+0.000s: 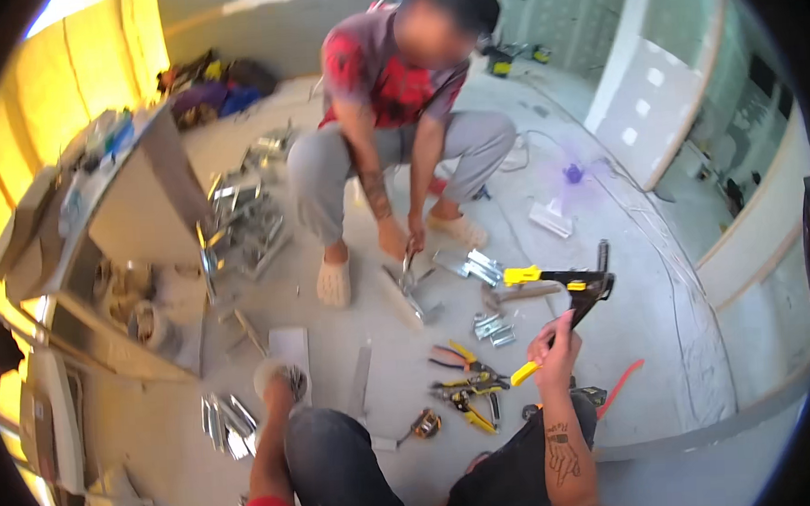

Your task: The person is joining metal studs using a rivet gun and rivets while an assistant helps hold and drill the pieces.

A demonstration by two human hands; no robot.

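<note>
In my right hand (pixel 555 350) is a black-and-yellow two-handled plier-like tool (pixel 588 289). My fingers wrap round its lower handle, while the other handle points left, so the handles stand spread. My left hand (pixel 278 394) reaches down to a small white tub (pixel 262 374) with dark small pieces inside; its fingers are hidden. Pliers and snips with yellow, black and orange handles (pixel 472 387) lie on the floor between my knees and the co-worker. Beside them sits a yellow-and-black tape measure (pixel 426 423). A hammer (pixel 522 294) rests just left of the held tool.
A co-worker (pixel 398 116) squats opposite, both hands on a metal tool at a strip (pixel 403 294). Cut metal profile pieces (pixel 229 424) lie near my left arm, with a larger heap (pixel 248 225) beyond. A wooden cabinet (pixel 146 202) stands left. A cable crosses the floor at right.
</note>
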